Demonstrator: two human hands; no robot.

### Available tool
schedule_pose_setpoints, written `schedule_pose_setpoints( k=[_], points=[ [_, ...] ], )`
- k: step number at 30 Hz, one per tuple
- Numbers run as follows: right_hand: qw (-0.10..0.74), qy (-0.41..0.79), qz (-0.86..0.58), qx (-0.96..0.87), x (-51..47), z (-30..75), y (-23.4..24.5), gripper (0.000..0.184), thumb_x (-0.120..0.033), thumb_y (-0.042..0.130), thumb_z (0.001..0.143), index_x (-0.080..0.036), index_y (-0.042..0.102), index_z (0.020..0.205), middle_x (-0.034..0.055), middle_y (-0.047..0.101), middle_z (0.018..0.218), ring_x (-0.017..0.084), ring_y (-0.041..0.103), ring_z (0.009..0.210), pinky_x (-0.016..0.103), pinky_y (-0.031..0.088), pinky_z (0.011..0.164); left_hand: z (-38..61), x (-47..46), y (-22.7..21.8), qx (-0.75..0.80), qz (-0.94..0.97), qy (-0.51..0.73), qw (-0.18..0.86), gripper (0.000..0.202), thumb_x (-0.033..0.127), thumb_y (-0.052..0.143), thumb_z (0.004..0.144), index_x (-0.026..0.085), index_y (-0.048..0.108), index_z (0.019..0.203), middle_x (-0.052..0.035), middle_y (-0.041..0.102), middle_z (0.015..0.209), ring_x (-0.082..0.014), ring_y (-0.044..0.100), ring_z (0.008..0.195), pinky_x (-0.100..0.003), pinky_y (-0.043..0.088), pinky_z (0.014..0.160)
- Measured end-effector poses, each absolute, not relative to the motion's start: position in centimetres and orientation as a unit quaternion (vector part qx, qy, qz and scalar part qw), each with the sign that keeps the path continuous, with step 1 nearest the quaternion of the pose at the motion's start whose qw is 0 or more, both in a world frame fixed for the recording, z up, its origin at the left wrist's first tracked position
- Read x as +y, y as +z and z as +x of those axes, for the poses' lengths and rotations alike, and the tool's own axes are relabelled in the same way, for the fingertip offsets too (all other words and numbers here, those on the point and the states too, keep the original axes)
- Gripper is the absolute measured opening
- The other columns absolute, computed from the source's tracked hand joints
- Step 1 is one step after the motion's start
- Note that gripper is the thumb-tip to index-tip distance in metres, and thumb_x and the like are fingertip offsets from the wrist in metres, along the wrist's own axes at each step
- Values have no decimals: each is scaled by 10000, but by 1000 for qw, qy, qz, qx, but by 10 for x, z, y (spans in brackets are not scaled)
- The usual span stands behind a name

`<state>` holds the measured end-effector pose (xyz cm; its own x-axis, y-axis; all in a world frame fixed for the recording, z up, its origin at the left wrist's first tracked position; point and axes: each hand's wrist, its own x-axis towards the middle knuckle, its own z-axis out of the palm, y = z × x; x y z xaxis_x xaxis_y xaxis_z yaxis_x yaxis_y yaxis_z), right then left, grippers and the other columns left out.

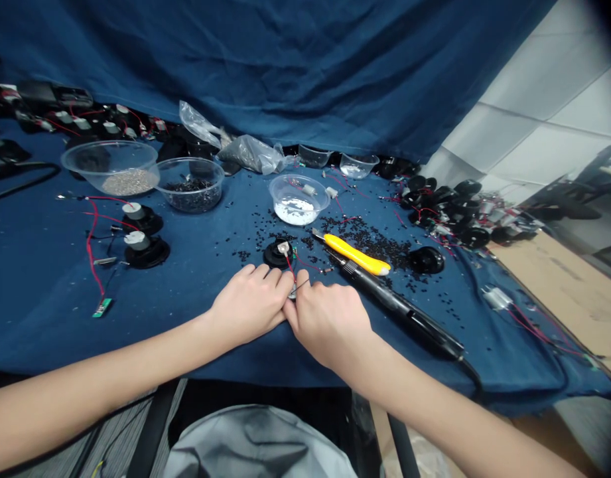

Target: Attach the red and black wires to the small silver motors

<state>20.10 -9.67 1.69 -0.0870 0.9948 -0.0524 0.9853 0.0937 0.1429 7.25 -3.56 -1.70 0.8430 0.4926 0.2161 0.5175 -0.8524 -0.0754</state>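
Observation:
My left hand (pixel 255 294) and my right hand (pixel 330 312) meet at the front middle of the table, both with fingers closed. Between their fingertips is a small silvery part with wires (pixel 292 293); its kind is mostly hidden by the fingers. A red wire runs up from there to a black round base with a small motor (pixel 280 252), which lies just beyond the fingers. Right of it, a yellow utility knife (pixel 355 253) with its blade out lies alongside a black electric screwdriver-like tool (pixel 399 305) with a cable.
Small black bits (pixel 379 242) are scattered behind the knife. Plastic bowls stand at the back, one with white pieces (pixel 298 201), one with black pieces (pixel 193 186). Two motors on black bases (pixel 143 247) lie left. A pile of wired motor parts (pixel 459 206) lies right.

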Motion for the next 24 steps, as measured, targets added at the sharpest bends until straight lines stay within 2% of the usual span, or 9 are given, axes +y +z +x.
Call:
schedule_pose_setpoints(
  k=[3,8,14,17,21,24],
  points=[
    [75,33,665,743,-94,202,19,261,-332,458,973,-106,587,1001,87,660,655,280,671,559,319,421,464,72,-35,-17,-265,-957,-93,70,179,261,524,874,113,616,917,-104,661,776,-291,624,730,-376,418,608],
    [91,24,633,769,-92,206,23,227,-227,455,969,-92,635,940,97,662,667,268,670,564,314,413,458,73,-34,-15,-267,-956,-94,81,196,266,503,885,118,613,952,-108,661,828,-286,620,758,-371,422,608],
    [93,19,614,783,-96,209,20,279,-211,395,996,-121,658,976,97,684,777,250,675,608,319,418,475,75,-32,-18,-254,-958,-101,89,196,294,503,903,136,598,971,-97,664,891,-251,619,759,-333,418,592],
    [95,19,623,777,-95,207,20,261,-198,416,983,-99,658,988,98,677,743,259,676,599,320,420,467,75,-32,-21,-254,-957,-109,92,212,292,474,920,124,592,973,-112,662,929,-253,626,770,-333,440,593],
    [99,17,628,771,-89,205,19,217,-187,461,957,-78,647,990,91,671,719,265,679,592,321,423,460,76,-31,-24,-265,-953,-120,91,181,248,454,928,124,586,914,-89,645,836,-250,627,717,-344,463,567],
    [99,16,625,774,-89,207,18,258,-216,418,982,-80,636,1007,86,666,732,266,679,606,328,420,463,76,-32,-25,-272,-951,-122,79,190,273,452,941,146,576,873,-60,626,779,-245,624,684,-343,469,539]
  ],
)
